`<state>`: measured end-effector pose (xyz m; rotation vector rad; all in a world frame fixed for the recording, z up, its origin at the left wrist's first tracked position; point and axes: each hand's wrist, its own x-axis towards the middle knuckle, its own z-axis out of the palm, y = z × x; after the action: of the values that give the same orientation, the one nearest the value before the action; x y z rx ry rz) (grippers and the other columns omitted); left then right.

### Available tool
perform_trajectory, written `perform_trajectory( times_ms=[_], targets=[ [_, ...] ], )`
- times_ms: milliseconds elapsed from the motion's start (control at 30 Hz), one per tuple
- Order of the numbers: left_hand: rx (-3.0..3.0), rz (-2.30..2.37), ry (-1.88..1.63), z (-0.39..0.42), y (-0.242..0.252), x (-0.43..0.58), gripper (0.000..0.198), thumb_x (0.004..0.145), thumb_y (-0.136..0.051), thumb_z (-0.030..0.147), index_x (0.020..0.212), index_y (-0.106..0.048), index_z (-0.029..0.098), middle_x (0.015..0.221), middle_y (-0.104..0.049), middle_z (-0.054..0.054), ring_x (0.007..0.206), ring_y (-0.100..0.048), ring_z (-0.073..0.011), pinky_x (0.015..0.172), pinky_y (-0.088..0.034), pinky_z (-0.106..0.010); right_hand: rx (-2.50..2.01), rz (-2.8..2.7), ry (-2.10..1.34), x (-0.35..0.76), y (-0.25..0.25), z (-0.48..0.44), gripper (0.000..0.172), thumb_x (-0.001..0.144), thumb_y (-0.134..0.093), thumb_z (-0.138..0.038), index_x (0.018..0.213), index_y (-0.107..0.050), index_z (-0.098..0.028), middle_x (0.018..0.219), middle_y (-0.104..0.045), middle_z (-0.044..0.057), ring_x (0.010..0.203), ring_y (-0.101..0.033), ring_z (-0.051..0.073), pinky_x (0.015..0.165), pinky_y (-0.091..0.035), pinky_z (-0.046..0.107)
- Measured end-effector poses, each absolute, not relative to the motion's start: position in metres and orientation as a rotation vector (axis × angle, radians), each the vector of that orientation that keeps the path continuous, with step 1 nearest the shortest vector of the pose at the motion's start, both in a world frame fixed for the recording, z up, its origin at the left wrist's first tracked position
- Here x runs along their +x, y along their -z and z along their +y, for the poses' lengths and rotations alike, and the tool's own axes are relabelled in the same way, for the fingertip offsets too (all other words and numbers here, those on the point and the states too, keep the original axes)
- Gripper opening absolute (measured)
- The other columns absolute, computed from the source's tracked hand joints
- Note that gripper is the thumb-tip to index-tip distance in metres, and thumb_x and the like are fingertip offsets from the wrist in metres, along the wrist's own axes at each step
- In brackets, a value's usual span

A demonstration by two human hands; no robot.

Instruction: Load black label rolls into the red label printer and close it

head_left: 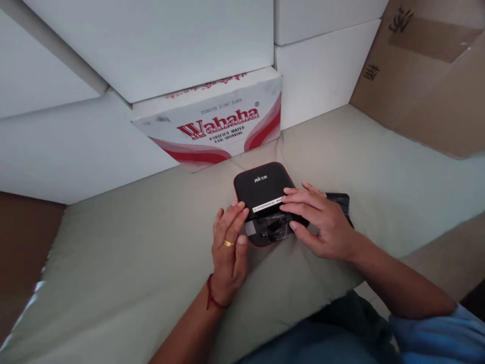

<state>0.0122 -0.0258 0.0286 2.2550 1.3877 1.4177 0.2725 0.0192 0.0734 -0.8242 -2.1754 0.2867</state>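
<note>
A flat black device [264, 187] with a red rim and a white warning strip lies on the pale green cloth [132, 263]. Its near end stands uncovered, showing a dark compartment [271, 227]. My left hand [229, 253], wearing a gold ring and a red wrist thread, rests at the device's left near corner with its fingers stretched onto the edge. My right hand [318, 220] lies over the device's right side, fingers spread across the strip and thumb at the compartment. Under the right hand a black part [339, 200] sticks out on the right.
A white and red Wahaha water carton [220, 124] stands right behind the device. White boxes [151, 45] are stacked along the back and left. A brown cardboard box [428, 76] leans at the right. The cloth ends at my lap [303, 338].
</note>
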Motion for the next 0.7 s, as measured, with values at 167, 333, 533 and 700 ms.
perform_trajectory(
  times_ms=[167,333,533,700],
  targets=[
    [2.285,1.446,-1.406,-0.026,-0.033,0.012,0.045,0.11,-0.047,0.015,0.148,-0.066,0.029,0.148,-0.073,-0.006,0.156,-0.054,-0.0186,0.142,-0.021,-0.047,-0.813,-2.147,-0.315,0.273,-0.067,0.02,0.024,0.103,-0.065,-0.018,0.125,-0.071,-0.021,0.129,-0.081,0.01,0.136,-0.072,0.023,0.133,-0.037,0.05],
    [2.338,1.431,-1.409,-0.025,-0.028,0.01,0.047,0.109,-0.048,0.014,0.152,-0.062,0.028,0.149,-0.072,-0.007,0.156,-0.054,-0.0199,0.142,-0.022,-0.05,-0.705,-2.146,-0.239,0.275,-0.063,0.02,0.023,0.1,-0.067,-0.019,0.121,-0.074,-0.02,0.131,-0.078,0.013,0.136,-0.07,0.027,0.128,-0.04,0.057],
    [2.448,1.441,-1.571,-0.031,-0.023,0.008,0.045,0.099,-0.06,0.01,0.138,-0.069,0.03,0.129,-0.072,-0.007,0.142,-0.06,-0.0275,0.125,-0.049,-0.058,-0.582,-2.106,-0.138,0.279,-0.067,0.018,0.018,0.097,-0.069,-0.031,0.11,-0.08,-0.024,0.104,-0.078,0.009,0.117,-0.066,0.029,0.112,-0.055,0.053],
    [2.43,1.495,-1.667,-0.036,-0.029,0.009,0.039,0.092,-0.065,0.009,0.122,-0.078,0.029,0.105,-0.065,-0.006,0.128,-0.06,-0.0278,0.115,-0.053,-0.051,-0.585,-2.101,-0.19,0.279,-0.069,0.018,0.023,0.097,-0.069,-0.031,0.117,-0.08,-0.028,0.097,-0.078,0.007,0.11,-0.066,0.029,0.1,-0.059,0.052]
  ],
)
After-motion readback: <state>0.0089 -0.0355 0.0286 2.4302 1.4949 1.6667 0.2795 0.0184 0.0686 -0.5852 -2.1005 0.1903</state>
